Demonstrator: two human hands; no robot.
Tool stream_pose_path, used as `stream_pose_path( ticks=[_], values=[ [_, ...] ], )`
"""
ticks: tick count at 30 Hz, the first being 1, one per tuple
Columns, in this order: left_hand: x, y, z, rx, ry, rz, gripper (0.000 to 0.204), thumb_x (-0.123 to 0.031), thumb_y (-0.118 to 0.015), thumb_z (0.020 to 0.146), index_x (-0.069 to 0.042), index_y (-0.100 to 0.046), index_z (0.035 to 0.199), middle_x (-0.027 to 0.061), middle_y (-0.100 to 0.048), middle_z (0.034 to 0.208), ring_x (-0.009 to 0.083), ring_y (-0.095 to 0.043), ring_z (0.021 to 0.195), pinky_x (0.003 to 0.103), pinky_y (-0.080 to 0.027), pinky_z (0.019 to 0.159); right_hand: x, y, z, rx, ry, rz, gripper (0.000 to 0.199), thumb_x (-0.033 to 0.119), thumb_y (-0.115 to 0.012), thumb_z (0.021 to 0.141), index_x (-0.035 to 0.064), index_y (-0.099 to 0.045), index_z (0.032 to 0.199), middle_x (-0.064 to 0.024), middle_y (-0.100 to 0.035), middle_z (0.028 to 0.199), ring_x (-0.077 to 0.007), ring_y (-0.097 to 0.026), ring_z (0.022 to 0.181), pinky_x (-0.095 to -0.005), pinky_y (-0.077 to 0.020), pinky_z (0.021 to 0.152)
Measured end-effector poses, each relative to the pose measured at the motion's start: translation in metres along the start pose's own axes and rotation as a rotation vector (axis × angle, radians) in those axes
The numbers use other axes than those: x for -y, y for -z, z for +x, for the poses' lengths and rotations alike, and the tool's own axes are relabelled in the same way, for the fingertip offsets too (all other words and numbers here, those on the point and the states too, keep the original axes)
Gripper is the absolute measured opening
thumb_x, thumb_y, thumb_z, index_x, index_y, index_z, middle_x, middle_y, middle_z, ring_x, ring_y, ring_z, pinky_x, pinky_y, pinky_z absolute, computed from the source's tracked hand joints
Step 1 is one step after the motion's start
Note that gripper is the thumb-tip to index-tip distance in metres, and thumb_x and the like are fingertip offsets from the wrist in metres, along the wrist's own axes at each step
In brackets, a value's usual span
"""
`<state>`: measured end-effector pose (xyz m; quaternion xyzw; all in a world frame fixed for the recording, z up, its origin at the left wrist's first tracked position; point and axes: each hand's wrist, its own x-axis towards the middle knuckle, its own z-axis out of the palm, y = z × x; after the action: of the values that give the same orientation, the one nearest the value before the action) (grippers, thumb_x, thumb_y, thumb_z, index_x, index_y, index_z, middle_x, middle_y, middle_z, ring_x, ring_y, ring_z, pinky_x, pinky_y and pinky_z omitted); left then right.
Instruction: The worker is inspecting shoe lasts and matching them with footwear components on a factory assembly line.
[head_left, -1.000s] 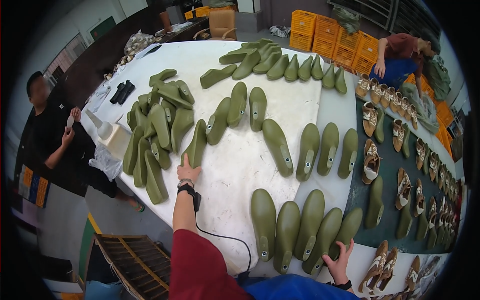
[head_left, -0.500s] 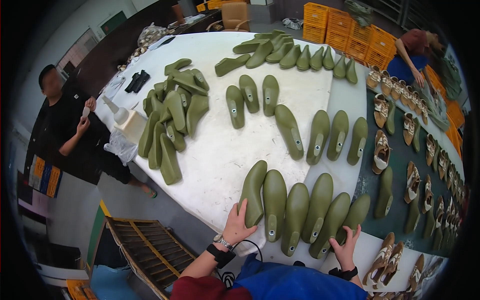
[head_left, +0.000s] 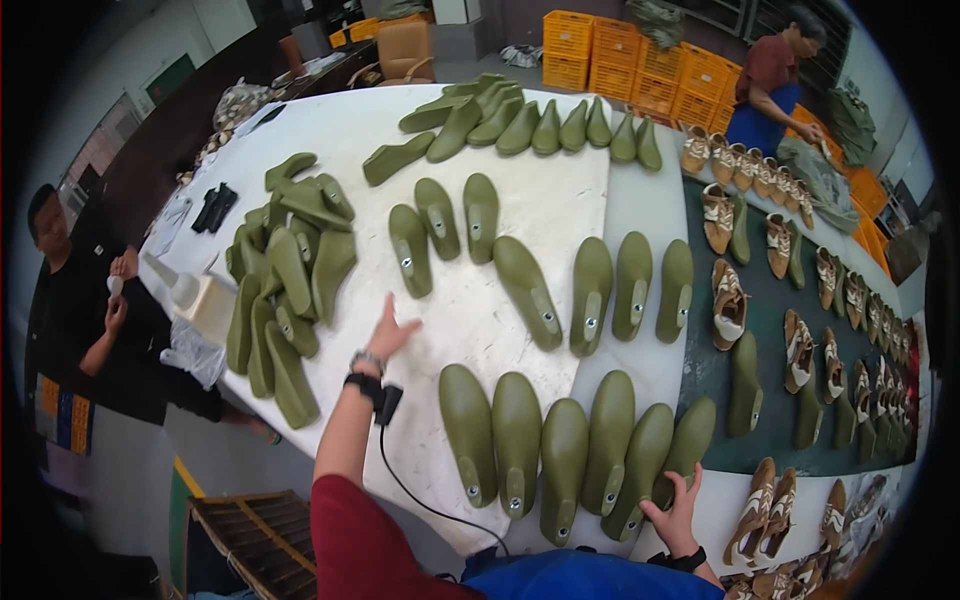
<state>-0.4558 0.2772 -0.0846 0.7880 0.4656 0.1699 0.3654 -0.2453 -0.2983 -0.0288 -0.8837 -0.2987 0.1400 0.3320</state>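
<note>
the end last [head_left: 692, 435] sits at the right of the near row [head_left: 517, 435] on the tabletop [head_left: 560, 200], your right hand [head_left: 675, 515] spread about its lower end; i can't tell whether it grips. keep that touch light so its neighbour isn't nudged. your left hand [head_left: 388, 335], empty, fingers spread, is just short of three lasts [head_left: 437, 220]; keep the cable [head_left: 430, 503] clear of the row.

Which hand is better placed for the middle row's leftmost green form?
Left hand, probably: it's empty and close to that form; the right hand is at the near row's rightmost form.
</note>
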Motion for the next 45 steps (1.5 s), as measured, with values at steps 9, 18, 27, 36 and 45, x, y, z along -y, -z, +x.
stream_pose_path(
  ticks=[9, 18, 27, 36, 45],
  values=[
    [-0.015, -0.031, 0.104, -0.287, 0.106, 0.412, 0.09, -0.01, -0.06, 0.078, -0.026, -0.002, 0.146, 0.0231, -0.064, 0.08, 0.0394, -0.063, 0.077, 0.048, -0.049, 0.07, 0.0, -0.002, -0.007, 0.007, 0.005, -0.005, 0.07, 0.038, -0.084, 0.058, 0.0116, -0.052, 0.114, -0.0303, -0.009, 0.143, -0.0478, -0.029, 0.128, -0.045, -0.0337, 0.103],
    [0.01, 0.02, -0.148, -0.174, -0.08, 0.415, 0.087, -0.012, -0.06, 0.079, -0.015, -0.004, 0.146, 0.0299, -0.061, 0.076, 0.0484, -0.059, 0.072, 0.052, -0.047, 0.063, -0.003, -0.005, 0.003, -0.092, 0.04, 0.011, 0.07, 0.039, -0.083, 0.059, 0.0134, -0.052, 0.116, -0.0324, -0.012, 0.142, -0.0489, -0.028, 0.127, -0.0455, -0.033, 0.103],
    [-0.053, -0.045, -0.324, -0.036, -0.032, 0.266, 0.089, -0.011, -0.061, 0.079, -0.007, -0.002, 0.145, 0.0325, -0.061, 0.085, 0.0505, -0.058, 0.082, 0.05, -0.046, 0.07, -0.023, -0.003, 0.006, -0.164, 0.026, 0.095, 0.054, 0.043, -0.07, 0.076, 0.0161, -0.053, 0.119, -0.0279, -0.03, 0.135, -0.0467, -0.039, 0.119, -0.0453, -0.038, 0.098],
    [-0.154, -0.062, -0.308, -0.161, -0.608, 0.2, 0.073, -0.006, -0.062, 0.075, 0.003, -0.026, 0.138, 0.0249, -0.031, 0.14, 0.0402, -0.029, 0.129, 0.046, -0.021, 0.109, -0.023, 0.008, -0.05, -0.129, 0.034, -0.048, 0.037, 0.016, -0.061, 0.076, 0.0147, -0.055, 0.113, -0.0184, -0.048, 0.122, -0.039, -0.054, 0.101, -0.0444, -0.047, 0.085],
    [-0.351, -0.2, -0.413, 0.921, -1.355, 0.252, 0.053, -0.013, -0.067, 0.074, -0.004, -0.049, 0.123, 0.0185, -0.056, 0.116, 0.0364, -0.049, 0.112, 0.044, -0.039, 0.095, -0.164, 0.165, -0.129, -0.583, -0.235, -0.332, 0.029, 0.02, -0.063, 0.078, 0.0057, -0.061, 0.103, -0.0144, -0.06, 0.1, -0.0337, -0.056, 0.094, -0.0417, -0.0469, 0.08]
  ],
)
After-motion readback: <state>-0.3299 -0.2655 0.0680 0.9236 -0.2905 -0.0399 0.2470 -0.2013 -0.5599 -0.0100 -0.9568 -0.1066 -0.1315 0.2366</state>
